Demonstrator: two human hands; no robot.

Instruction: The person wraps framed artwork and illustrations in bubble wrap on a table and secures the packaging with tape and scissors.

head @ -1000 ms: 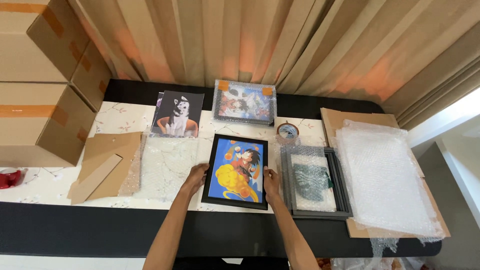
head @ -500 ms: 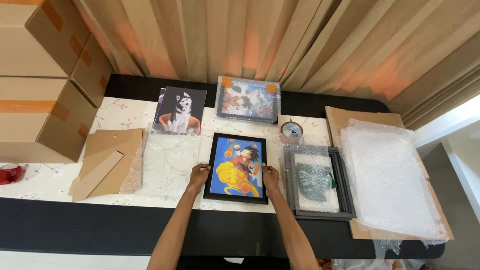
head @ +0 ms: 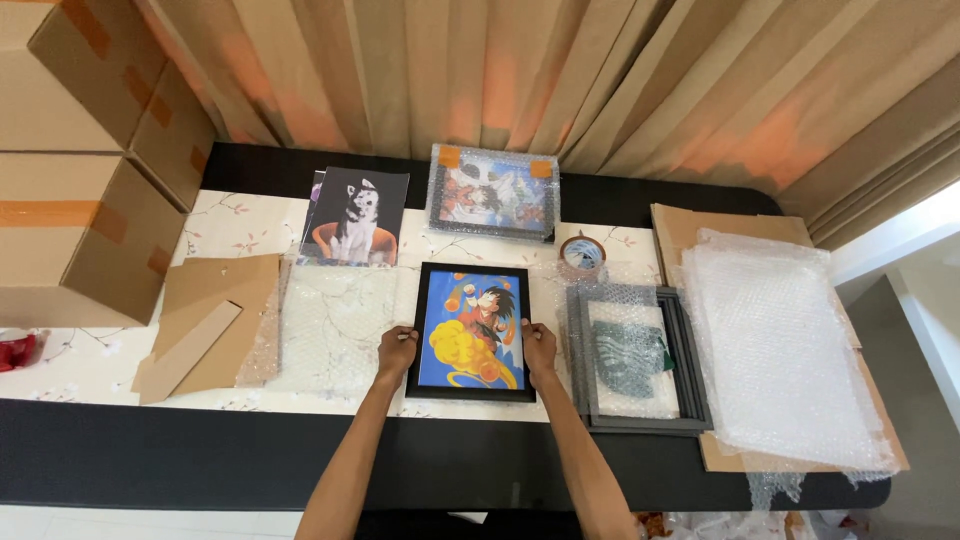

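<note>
A black-framed cartoon picture (head: pixel 470 331) lies flat at the centre of the frame, on the near part of a table (head: pixel 230 455) covered by a pale floral cloth. The left hand (head: pixel 396 351) grips its left edge and the right hand (head: pixel 539 348) grips its right edge, fingers curled over the frame's sides (thumbs look to rest on the front, though they are small here).

Just left of the picture lies a sheet of bubble wrap (head: pixel 335 330), and further left some flat cardboard pieces (head: pixel 205 320). At the far left stand stacked cardboard boxes (head: pixel 85 170), cut off by the frame's edge. A small red thing (head: pixel 15 350) at the left border is too cropped to identify.

Above the picture, a dog print (head: pixel 355 215) lies upper left, and a wrapped picture (head: pixel 492 193) with orange tape at its corners lies straight up. A tape roll (head: pixel 583 255) sits up and to the right.

Just right of the right hand lies a stack of dark frames (head: pixel 640 360) with wrap over it; what is inside is hard to make out. Further right, a big bubble-wrap sheet (head: pixel 785 350) covers a cardboard sheet (head: pixel 680 225). Tan curtains (head: pixel 560 70) fill the top.
</note>
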